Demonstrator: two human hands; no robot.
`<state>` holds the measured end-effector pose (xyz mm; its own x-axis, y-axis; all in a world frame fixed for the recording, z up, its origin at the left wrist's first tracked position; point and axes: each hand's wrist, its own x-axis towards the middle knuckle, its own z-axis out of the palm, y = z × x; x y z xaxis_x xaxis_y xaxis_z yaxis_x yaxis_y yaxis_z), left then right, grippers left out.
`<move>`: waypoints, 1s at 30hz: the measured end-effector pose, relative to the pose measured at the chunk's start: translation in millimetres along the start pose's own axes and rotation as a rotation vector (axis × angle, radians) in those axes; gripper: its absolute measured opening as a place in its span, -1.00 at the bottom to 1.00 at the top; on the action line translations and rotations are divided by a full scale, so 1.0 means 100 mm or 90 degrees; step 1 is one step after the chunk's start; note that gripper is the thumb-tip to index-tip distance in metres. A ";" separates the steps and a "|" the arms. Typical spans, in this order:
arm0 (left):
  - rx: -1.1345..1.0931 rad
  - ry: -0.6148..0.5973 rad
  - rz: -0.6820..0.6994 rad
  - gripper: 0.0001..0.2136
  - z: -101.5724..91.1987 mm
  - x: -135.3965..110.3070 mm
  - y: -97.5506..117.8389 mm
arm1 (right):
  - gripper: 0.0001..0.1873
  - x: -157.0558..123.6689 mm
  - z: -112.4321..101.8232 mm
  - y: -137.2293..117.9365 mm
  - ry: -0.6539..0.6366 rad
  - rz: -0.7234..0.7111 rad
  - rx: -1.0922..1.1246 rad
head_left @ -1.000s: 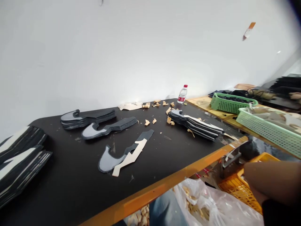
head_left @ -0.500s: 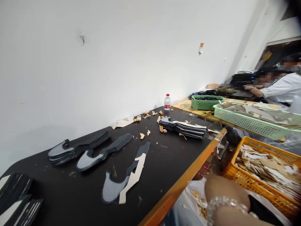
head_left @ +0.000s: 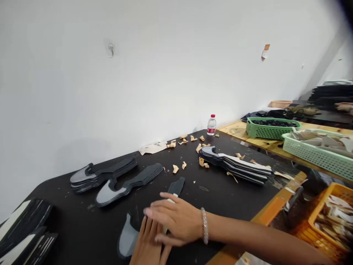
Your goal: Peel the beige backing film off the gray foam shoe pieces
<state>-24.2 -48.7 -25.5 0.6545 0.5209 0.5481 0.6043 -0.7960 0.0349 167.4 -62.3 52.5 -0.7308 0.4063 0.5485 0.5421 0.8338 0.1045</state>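
Both my hands are over a dark curved cut piece (head_left: 128, 239) with a grey rounded end, low in the middle of the table. My left hand (head_left: 150, 239) lies flat on it, its fingers stretched forward. Across those fingertips reaches my right hand (head_left: 179, 221), bracelet at the wrist, with fingers extended and apart. The pale strip on the piece is mostly covered by the hands. Beyond them are two stacks of similar dark pieces, the nearer stack (head_left: 129, 184) and the farther stack (head_left: 103, 175). Another stack with pale strips (head_left: 234, 163) sits to the right.
Curled tan scraps (head_left: 175, 169) are scattered on the black table (head_left: 82, 228). A water bottle (head_left: 211, 125) stands near the wall. More dark pieces (head_left: 24, 230) lie at lower left. Green baskets (head_left: 317, 151) and an orange crate (head_left: 328, 224) are at right.
My right hand has come from the lower right onto the dark piece, and my left hand has entered from below. The view has turned left, so the co-worker is mostly out of frame.
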 end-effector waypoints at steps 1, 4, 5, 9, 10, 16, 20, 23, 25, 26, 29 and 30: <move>0.022 -0.002 -0.006 -0.51 0.04 0.00 0.02 | -0.41 -0.04 0.06 0.08 -0.047 0.034 0.041; 0.076 -0.033 -0.019 -0.60 -0.02 0.04 0.08 | -0.34 -0.19 0.23 0.26 -0.159 0.111 0.151; 0.079 -0.048 -0.025 -0.65 -0.07 0.06 0.09 | -0.35 -0.23 0.27 0.30 -0.164 0.119 0.179; 0.048 -0.078 -0.084 -0.80 -0.23 0.18 0.18 | -0.41 -0.33 0.32 0.36 -0.120 0.157 0.270; 0.039 -0.079 -0.101 -0.81 -0.25 0.20 0.21 | -0.42 -0.34 0.31 0.36 -0.112 0.164 0.286; -0.027 -0.116 -0.215 -0.79 -0.31 0.35 0.30 | -0.44 -0.33 0.28 0.44 -0.098 0.226 0.295; -0.011 -0.190 -0.177 -0.82 -0.30 0.50 0.26 | -0.55 -0.34 0.34 0.50 -0.096 0.272 0.250; 0.028 -0.192 -0.134 -0.79 -0.23 0.52 0.23 | -0.77 -0.34 0.37 0.53 -0.092 0.264 0.272; 0.026 -0.171 -0.117 -0.75 -0.19 0.48 0.19 | -0.82 -0.33 0.38 0.54 -0.087 0.257 0.296; 0.016 -0.162 -0.108 -0.72 -0.18 0.45 0.17 | -0.81 -0.33 0.38 0.55 -0.083 0.265 0.306; -0.012 -0.145 -0.077 -0.68 -0.18 0.37 0.11 | -0.80 -0.32 0.40 0.53 -0.059 0.294 0.371; -0.017 -0.141 -0.069 -0.67 -0.18 0.35 0.10 | -0.82 -0.32 0.41 0.53 -0.052 0.292 0.415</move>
<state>-3.5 -43.9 9.1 0.6717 0.6567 0.3429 0.6663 -0.7378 0.1080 202.2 -16.1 6.9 -0.5358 0.7664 0.3544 0.4622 0.6175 -0.6365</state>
